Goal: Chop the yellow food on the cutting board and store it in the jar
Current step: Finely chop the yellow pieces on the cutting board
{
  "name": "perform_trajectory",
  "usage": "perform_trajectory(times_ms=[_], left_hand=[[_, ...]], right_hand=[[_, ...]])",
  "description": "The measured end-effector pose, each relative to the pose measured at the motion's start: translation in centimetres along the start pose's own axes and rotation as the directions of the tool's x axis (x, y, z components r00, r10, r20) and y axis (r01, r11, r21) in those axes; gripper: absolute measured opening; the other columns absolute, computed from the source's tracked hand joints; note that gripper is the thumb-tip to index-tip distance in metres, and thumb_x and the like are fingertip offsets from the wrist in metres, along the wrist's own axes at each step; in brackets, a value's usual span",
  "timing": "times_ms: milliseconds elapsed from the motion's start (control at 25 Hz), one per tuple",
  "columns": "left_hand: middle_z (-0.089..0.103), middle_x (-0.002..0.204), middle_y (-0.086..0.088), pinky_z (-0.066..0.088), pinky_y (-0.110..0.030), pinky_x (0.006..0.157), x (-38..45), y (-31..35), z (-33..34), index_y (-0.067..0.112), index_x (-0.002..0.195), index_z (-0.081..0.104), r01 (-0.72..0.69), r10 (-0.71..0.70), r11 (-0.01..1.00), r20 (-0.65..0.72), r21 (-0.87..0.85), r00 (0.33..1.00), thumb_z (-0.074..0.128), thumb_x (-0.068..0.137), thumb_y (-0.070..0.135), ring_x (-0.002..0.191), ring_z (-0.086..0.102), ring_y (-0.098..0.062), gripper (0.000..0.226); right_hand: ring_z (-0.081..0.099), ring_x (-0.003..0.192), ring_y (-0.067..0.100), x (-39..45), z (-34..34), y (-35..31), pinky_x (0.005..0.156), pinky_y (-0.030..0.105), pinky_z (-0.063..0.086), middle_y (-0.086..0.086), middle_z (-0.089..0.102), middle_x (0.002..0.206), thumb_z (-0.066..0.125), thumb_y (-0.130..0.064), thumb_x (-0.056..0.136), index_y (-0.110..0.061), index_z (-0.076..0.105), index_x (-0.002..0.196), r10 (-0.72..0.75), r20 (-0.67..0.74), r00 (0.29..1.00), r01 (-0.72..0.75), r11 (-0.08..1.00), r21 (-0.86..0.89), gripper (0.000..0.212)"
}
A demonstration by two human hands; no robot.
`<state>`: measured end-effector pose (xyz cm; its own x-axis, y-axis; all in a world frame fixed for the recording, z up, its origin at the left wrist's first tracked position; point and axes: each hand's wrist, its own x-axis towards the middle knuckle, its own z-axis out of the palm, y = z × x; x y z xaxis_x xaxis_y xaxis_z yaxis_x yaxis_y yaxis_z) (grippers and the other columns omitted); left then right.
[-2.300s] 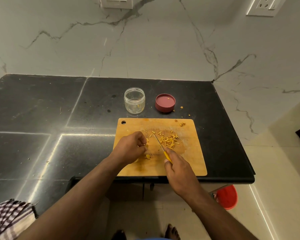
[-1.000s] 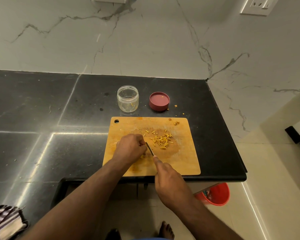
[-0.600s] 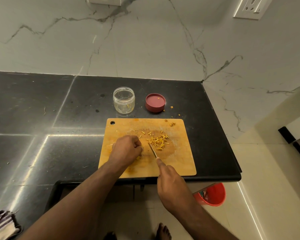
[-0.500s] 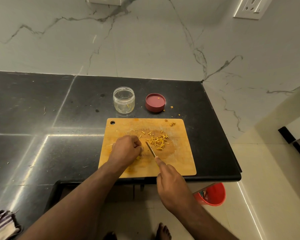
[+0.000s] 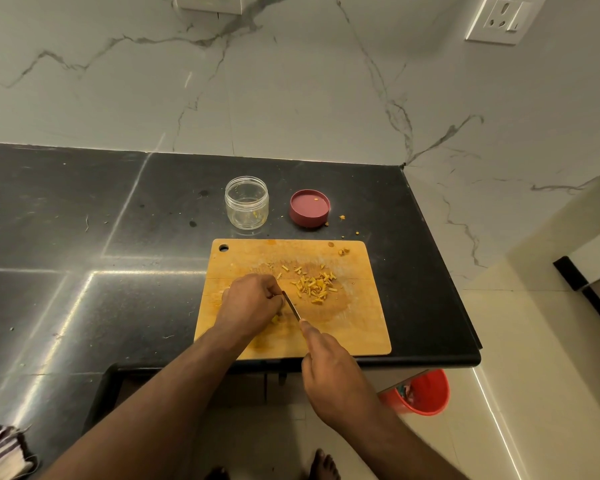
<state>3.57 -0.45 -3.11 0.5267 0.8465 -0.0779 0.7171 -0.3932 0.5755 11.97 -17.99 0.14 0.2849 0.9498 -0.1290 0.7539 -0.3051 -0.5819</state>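
Observation:
A wooden cutting board lies at the counter's front edge. A small heap of chopped yellow food sits on its middle. My left hand is curled over a piece of the yellow food on the board, which it mostly hides. My right hand grips a knife with the forefinger along its spine, and the blade lies just right of the left fingers. Behind the board stand an open clear jar and its red lid, upside down.
The black stone counter ends right of the board against a marble wall. A few yellow crumbs lie near the lid. A red bucket stands on the floor below. A striped cloth is at the lower left.
The knife blade has moved left, from beside the chopped heap to close against the left fingers. The left hand stays on the same piece. The camera has shifted a little.

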Motion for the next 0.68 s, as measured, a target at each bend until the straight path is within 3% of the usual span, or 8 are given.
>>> perform_trajectory(times_ms=[200,400,560,680], left_hand=[[0.061,0.079,0.016,0.054,-0.038,0.075,0.0,0.0,0.0,0.032,0.085,0.071,0.011,-0.011,1.0,0.013,0.002,1.0,0.069,0.088,0.026,0.081,0.057,-0.009,0.007],[0.062,0.081,0.017,0.054,-0.039,0.078,0.0,0.2,-0.1,0.033,0.084,0.069,0.035,-0.035,0.999,0.003,0.007,0.999,0.07,0.089,0.03,0.085,0.059,-0.009,0.006],[0.065,0.09,0.016,0.054,-0.042,0.086,-0.1,0.0,-0.2,0.03,0.096,0.075,0.057,-0.057,0.998,0.027,-0.002,0.998,0.071,0.09,0.031,0.092,0.06,-0.01,0.007],[0.072,0.1,0.013,0.055,-0.042,0.086,0.0,-0.4,-0.2,0.028,0.104,0.077,0.054,-0.054,0.998,0.033,-0.011,0.998,0.07,0.09,0.029,0.096,0.062,-0.01,0.015]], right_hand=[[0.052,0.105,0.014,0.3,0.2,0.2,0.085,0.03,0.048,-0.002,0.048,0.129,0.032,-0.025,0.104,-0.03,0.019,0.153,0.007,0.013,1.0,-0.007,1.0,-0.017,0.052],[0.051,0.105,0.013,-0.8,0.0,0.8,0.088,0.03,0.047,-0.004,0.048,0.129,0.032,-0.026,0.103,-0.032,0.019,0.153,0.003,0.023,1.0,-0.003,1.0,0.001,0.052],[0.05,0.102,0.008,-1.3,-0.5,1.2,0.085,0.023,0.045,-0.008,0.047,0.124,0.033,-0.025,0.104,-0.031,0.021,0.153,0.019,-0.039,0.999,-0.017,0.999,0.042,0.051],[0.049,0.111,0.008,-0.8,-0.7,0.7,0.092,0.023,0.043,-0.007,0.047,0.132,0.035,-0.024,0.104,-0.03,0.022,0.154,0.029,-0.029,0.999,-0.027,0.996,0.084,0.052]])
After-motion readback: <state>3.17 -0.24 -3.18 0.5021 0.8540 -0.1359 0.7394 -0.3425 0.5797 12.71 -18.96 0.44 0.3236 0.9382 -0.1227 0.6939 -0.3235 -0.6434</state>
